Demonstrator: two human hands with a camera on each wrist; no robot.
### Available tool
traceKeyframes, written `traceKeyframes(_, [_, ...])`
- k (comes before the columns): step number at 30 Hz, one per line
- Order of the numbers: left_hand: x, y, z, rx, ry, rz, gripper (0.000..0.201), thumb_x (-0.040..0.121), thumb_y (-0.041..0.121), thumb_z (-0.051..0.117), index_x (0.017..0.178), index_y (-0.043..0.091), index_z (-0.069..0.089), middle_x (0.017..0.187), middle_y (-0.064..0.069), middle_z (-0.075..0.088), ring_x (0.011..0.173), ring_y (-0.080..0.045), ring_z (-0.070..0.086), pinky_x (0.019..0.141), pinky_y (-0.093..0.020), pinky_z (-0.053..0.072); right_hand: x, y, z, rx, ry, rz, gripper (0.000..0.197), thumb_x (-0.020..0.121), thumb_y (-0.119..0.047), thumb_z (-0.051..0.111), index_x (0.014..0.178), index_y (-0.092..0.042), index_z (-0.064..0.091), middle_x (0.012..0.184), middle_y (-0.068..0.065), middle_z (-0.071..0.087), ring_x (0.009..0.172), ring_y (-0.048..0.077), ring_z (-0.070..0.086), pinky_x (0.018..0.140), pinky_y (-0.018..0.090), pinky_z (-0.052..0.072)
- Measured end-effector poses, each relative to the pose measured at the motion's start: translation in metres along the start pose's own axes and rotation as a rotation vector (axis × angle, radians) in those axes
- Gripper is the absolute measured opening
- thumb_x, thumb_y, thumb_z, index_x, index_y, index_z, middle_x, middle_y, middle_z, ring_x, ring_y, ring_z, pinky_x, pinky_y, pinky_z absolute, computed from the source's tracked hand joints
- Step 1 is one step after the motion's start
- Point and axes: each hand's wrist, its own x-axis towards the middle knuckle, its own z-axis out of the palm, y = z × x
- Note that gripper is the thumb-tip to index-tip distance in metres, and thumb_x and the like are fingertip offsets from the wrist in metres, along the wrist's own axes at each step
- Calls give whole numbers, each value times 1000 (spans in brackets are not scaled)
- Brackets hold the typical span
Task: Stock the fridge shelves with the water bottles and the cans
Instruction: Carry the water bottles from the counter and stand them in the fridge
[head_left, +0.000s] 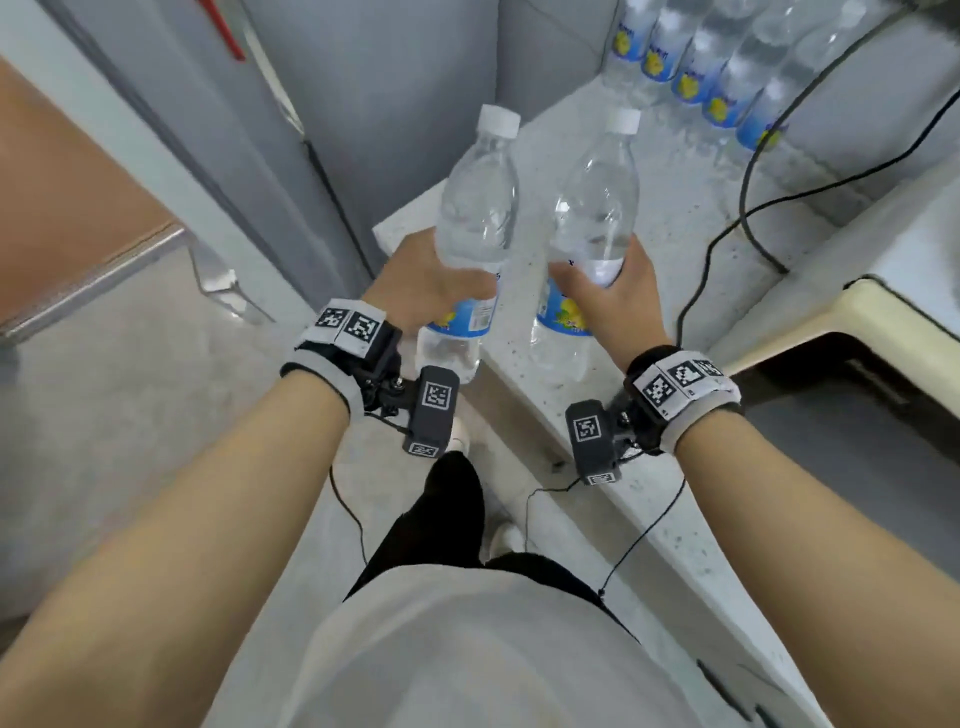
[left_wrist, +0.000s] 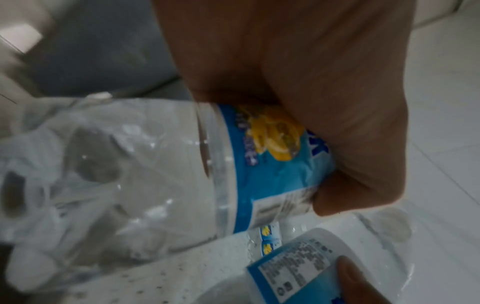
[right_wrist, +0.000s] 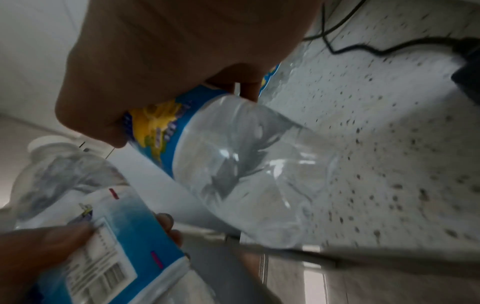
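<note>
Two water bottles are up off the speckled counter (head_left: 675, 218), one per hand. The left bottle (head_left: 475, 208) sits in the left hand (head_left: 426, 280), fingers wrapped round its blue label; the right bottle (head_left: 592, 208) likewise in the right hand (head_left: 613, 301). A row of more bottles (head_left: 696, 67) stands at the far right, black cable (head_left: 748, 208) beside it.

Row of bottles (head_left: 696, 78) on countertop (head_left: 675, 208), behind two held bottles (head_left: 478, 208).

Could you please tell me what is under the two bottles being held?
Under the two clear plastic water bottles lies the speckled white countertop; the left one overhangs its edge. Each hand covers part of a label.
</note>
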Motion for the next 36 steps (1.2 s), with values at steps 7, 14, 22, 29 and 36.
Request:
traceKeyframes(7, [-111,-73,-60,-124,124,-73,38,50,38,72,86,29,70,82,6,76,79,-14,71,75,-36,59,-66,-26,69,-14,-319,-176,51,67,-45,67,107,-13,60,92,-8,69,85,2,67,73,17,52])
traceKeyframes(14, [-168,-144,-138,-304,339,-138,36,58,19,72,93,16,70,87,1,75,79,-9,70,75,-27,56,-107,-67,181,-169,-637,-314,48,70,-45,71,112,-26,57,98,-10,71,91,4,69,78,36,60])
traceKeyframes(22, [-181,-219,-278,-451,597,-193,33,53,20,75,85,25,69,89,-3,72,86,-22,69,86,-47,57,-124,-108,342,-220,-650,-307,51,71,-47,74,114,-26,56,103,-10,68,94,9,66,86,34,57])
traceKeyframes(29, [-156,-247,-407,-408,570,-122,32,58,20,75,89,22,69,91,0,72,90,-21,71,84,-44,58,-107,-152,451,-147,-515,-256,37,80,-31,77,108,-26,54,90,-20,59,81,-7,60,73,11,47])
traceKeyframes(36, [-61,-250,-497,-408,499,22,52,59,20,79,110,16,69,106,-4,74,101,-21,71,87,-38,58,-24,-183,527,-197,-336,-237,43,69,-53,75,103,-39,54,86,-25,62,86,-5,63,83,28,56])
